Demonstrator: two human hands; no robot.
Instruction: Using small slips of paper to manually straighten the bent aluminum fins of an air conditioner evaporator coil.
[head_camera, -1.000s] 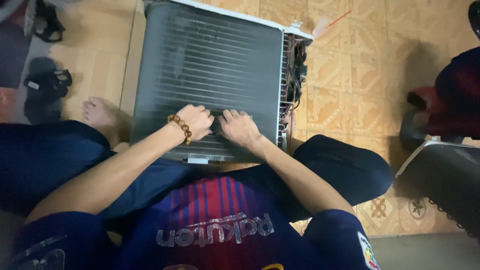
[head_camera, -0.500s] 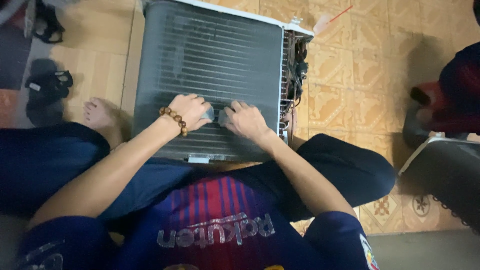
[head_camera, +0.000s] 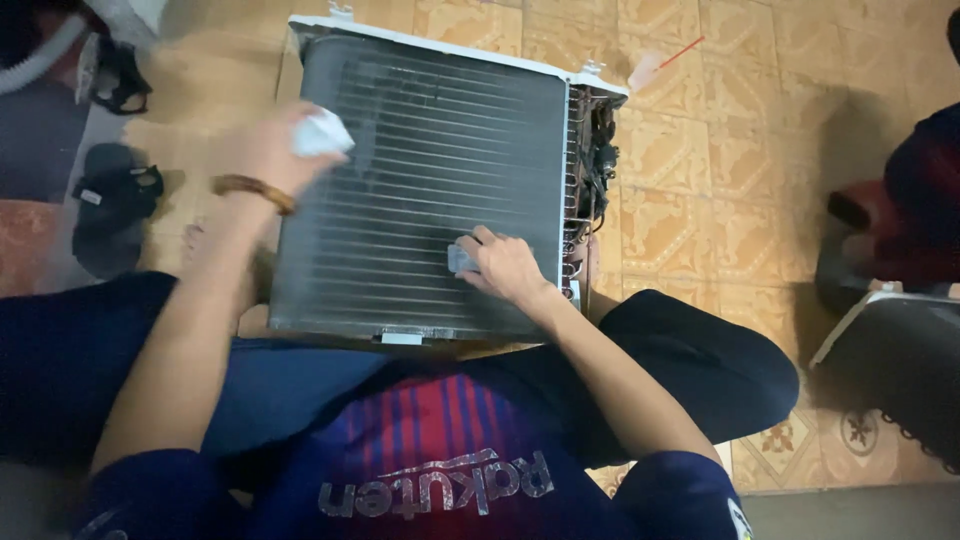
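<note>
Condenser coil (head_camera: 430, 180) of a stripped air-conditioner unit lies flat on the tiled floor (head_camera: 760, 150) between the seated person's legs, its dark fins facing up. The left hand (head_camera: 275, 150), blurred, is clenched around a crumpled white cloth (head_camera: 322, 133) near the coil's upper left edge. The right hand (head_camera: 505, 265) presses a small grey pad (head_camera: 461, 260) against the fins with curled fingers, beside the tubing (head_camera: 598, 170) at the right end.

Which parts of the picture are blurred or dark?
Head view: the left hand with its white wad is motion-blurred; the right hand on the coil is sharper; the right edge lies in deep shadow, with soft shadows on the tiled floor.
</note>
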